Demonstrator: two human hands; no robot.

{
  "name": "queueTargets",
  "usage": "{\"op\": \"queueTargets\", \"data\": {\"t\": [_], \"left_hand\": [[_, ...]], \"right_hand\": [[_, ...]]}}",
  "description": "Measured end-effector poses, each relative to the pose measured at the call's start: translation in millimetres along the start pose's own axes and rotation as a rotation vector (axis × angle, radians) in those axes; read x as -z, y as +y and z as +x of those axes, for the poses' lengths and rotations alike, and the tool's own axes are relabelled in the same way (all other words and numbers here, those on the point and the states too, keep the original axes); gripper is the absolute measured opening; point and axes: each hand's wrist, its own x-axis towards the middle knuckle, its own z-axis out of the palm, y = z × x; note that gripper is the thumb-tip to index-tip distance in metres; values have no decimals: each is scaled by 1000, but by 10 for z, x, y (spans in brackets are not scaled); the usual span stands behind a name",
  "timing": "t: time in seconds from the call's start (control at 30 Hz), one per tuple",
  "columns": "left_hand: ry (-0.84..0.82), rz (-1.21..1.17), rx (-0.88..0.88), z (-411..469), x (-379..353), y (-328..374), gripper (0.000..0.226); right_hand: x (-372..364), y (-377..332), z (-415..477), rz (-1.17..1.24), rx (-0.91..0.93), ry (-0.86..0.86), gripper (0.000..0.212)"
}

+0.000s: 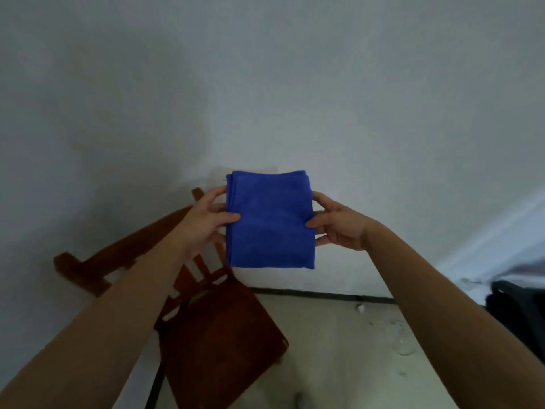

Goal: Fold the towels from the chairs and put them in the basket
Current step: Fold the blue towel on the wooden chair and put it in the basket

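Observation:
A blue towel, folded into a neat rectangle of several layers, hangs in the air in front of a pale wall. My left hand grips its left edge, thumb on the front. My right hand pinches its right edge the same way. Below and to the left stands a brown wooden chair with a bare seat and a slatted back. No basket is in view.
A pale wall fills the upper view and meets a light floor at a dark baseboard line. A dark object sits at the right edge. Small bits of debris lie on the floor.

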Motion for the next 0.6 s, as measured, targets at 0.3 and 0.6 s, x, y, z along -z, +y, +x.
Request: {"op": "queueTargets", "data": {"t": [0.3, 0.6], "left_hand": [[-437, 49, -196, -28, -1874, 463, 62], [-909, 206, -312, -1309, -4586, 372, 56]], "right_hand": [[666, 425, -2105, 183, 187, 520, 68], [1004, 1589, -4950, 346, 296, 988, 59]]}}
